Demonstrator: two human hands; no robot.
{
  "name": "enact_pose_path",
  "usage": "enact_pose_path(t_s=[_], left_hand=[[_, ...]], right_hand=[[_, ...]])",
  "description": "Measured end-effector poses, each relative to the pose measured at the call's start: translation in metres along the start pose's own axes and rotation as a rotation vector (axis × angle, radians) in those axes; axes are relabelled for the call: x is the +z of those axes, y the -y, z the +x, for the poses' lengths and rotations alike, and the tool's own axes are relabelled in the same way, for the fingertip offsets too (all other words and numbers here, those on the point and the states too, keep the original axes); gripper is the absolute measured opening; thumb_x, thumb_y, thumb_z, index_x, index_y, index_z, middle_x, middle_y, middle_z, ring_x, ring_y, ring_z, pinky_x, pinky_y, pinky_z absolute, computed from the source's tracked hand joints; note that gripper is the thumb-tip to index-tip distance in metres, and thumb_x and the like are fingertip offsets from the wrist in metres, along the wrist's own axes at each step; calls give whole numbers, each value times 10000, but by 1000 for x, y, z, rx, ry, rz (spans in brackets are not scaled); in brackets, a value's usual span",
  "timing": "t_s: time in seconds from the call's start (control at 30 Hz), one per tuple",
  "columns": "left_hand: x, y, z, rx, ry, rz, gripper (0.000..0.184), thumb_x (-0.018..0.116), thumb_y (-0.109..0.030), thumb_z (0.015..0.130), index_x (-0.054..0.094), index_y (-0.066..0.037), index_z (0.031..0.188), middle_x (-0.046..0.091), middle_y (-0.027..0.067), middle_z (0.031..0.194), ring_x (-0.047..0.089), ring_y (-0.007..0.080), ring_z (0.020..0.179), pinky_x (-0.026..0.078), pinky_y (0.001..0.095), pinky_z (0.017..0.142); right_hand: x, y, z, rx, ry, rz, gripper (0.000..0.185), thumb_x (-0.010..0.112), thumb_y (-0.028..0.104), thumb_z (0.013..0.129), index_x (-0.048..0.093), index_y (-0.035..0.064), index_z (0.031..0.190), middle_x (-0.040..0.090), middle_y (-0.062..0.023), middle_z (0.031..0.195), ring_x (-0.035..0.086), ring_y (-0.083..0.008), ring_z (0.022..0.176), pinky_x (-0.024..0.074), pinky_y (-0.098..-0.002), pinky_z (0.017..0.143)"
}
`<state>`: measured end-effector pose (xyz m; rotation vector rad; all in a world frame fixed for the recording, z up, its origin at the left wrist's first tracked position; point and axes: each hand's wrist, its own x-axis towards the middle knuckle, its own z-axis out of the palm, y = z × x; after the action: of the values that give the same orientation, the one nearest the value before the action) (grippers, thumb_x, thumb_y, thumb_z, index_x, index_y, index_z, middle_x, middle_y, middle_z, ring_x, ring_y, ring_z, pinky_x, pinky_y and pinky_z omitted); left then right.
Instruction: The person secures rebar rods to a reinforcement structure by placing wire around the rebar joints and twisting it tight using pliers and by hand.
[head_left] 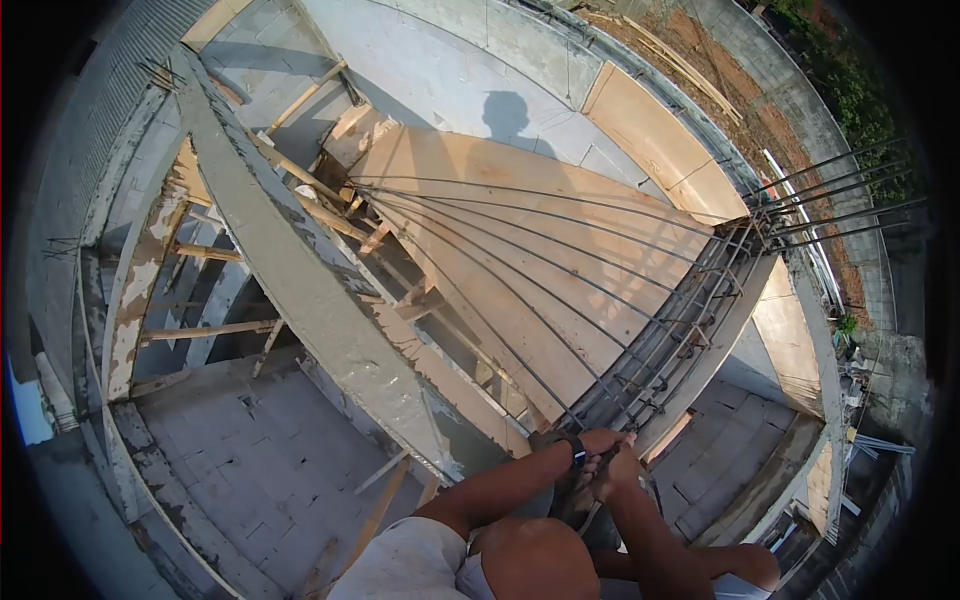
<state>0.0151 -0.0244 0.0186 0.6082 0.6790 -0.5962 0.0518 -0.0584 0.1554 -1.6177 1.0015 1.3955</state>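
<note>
Both my hands are together at the near end of a formwork beam with a rebar cage [690,330]. My left hand [603,441], with a dark watch on the wrist, has its fingers curled round something too small to make out. Close against it, my right hand [618,474] is closed too, and what it grips is hidden. Several long steel bars [540,260] fan out from the cage across a plywood panel [560,200] to a far corner.
A grey concrete beam [300,270] runs diagonally on the left, beside open gaps with wooden props [210,332]. Block floors lie lower down on both sides. Upright rebar ends [850,190] stick out at the right. My bent knee [535,560] is just below my hands.
</note>
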Motion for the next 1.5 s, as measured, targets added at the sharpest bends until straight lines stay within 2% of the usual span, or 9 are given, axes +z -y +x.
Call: enact_pose_path(t_s=[0.2,0.57,0.7,0.83,0.97,1.07,1.23,1.33,1.5], left_hand=[[-1,-16,-42,-122,248,-523,374,599,-598,893,621,-224,887,270,-120,488,203,27,353,151,211,333],[-2,10,19,-196,645,-824,340,626,-446,931,604,-124,823,456,-61,550,372,50,388,291,209,343],[10,39,72,236,230,-380,258,612,-294,935,629,-43,875,620,42,754,612,171,701,516,327,696],[17,15,39,224,290,-488,191,583,-204,926,624,-28,862,644,93,758,635,239,684,527,374,668],[31,2,17,93,234,-721,181,578,-193,928,610,-34,847,638,95,743,632,257,675,521,407,650],[24,30,59,283,288,-581,204,593,-215,936,593,-38,835,615,87,743,611,251,650,513,403,634],[19,11,48,121,272,-740,263,630,-292,940,555,-56,851,590,74,773,586,232,632,498,401,607],[20,2,38,99,138,-779,311,646,-344,937,532,-61,876,578,75,775,580,218,632,490,397,590],[21,-7,29,-71,140,-840,334,619,-359,955,591,-37,1040,615,92,810,628,209,759,514,416,668]], right_hand=[[-7,-2,15,-36,150,348,498,240,601,1010,474,165,951,407,19,689,358,-121,557,308,-261,496],[-33,-12,21,48,534,929,594,385,610,985,573,49,938,495,22,689,490,-106,549,405,-244,484],[-49,0,8,186,388,489,571,481,636,935,580,75,905,508,12,647,505,-118,524,414,-257,457],[-47,31,-35,4,77,-689,621,502,657,908,606,45,893,675,-111,746,624,-215,596,499,-355,543],[-18,65,-83,-642,-289,-1977,625,556,581,903,621,-16,1075,692,-217,905,681,-329,817,558,-445,760],[6,47,-99,-1164,-53,-2189,541,592,500,900,621,-11,1078,649,-254,1087,628,-341,1042,528,-469,858],[5,13,-83,-1113,307,-3259,324,593,209,869,717,-39,1037,633,-203,1155,508,-385,1150,484,-504,868],[13,12,-73,-972,184,-3362,321,582,210,872,716,-29,1039,637,-193,1132,507,-358,1134,452,-495,910],[6,12,-63,-1383,97,-3319,312,572,186,871,702,-2,1083,624,-172,1038,516,-326,1088,449,-443,855]])
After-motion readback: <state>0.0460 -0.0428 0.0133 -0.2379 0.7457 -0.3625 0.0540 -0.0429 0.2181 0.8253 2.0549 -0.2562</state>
